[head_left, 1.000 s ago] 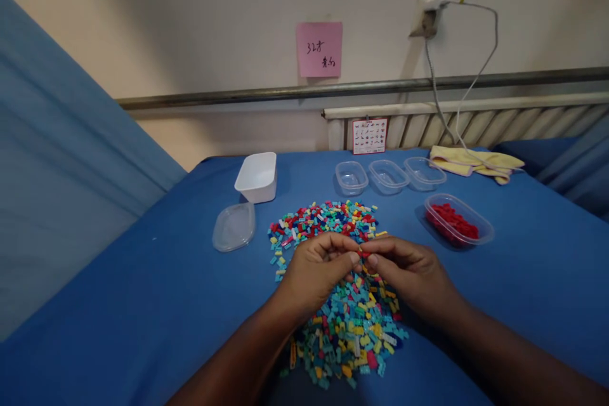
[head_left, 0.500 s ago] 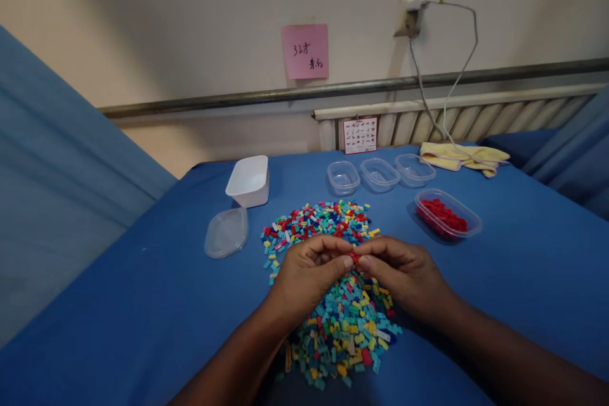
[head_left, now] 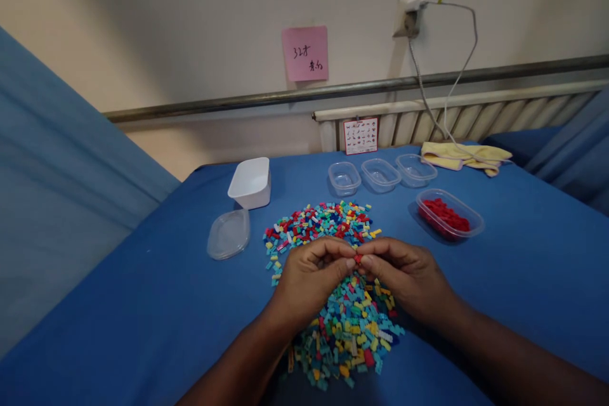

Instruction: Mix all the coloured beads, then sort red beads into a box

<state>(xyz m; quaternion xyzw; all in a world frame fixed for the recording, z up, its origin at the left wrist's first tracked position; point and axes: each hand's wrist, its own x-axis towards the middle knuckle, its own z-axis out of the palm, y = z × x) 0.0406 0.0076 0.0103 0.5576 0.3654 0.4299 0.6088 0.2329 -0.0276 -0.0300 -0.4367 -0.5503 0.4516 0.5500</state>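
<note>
Above a spread pile of small building bricks [head_left: 349,323] in turquoise, yellow, red, blue and pink, my two hands meet. Between their fingertips is a small red building brick [head_left: 358,259], mostly covered by the fingers. My left hand [head_left: 316,273] pinches it from the left with thumb and forefinger. From the right, my right hand [head_left: 404,269] pinches the same red piece. Whether it is one brick or two joined cannot be made out. To the right, a clear plastic tub [head_left: 476,226] holds many red bricks [head_left: 445,214].
Three clear tubs [head_left: 344,179] stand in a row at the back. A white container [head_left: 250,184] and a clear lid [head_left: 229,235] are on the left. A yellow cloth [head_left: 466,157] lies at the back right on the blue sheet [head_left: 157,292]. A cable [head_left: 460,79] hangs from the socket.
Both hands keep their pinch on the red brick, with only slight finger movement. The whole view has shifted a little.
</note>
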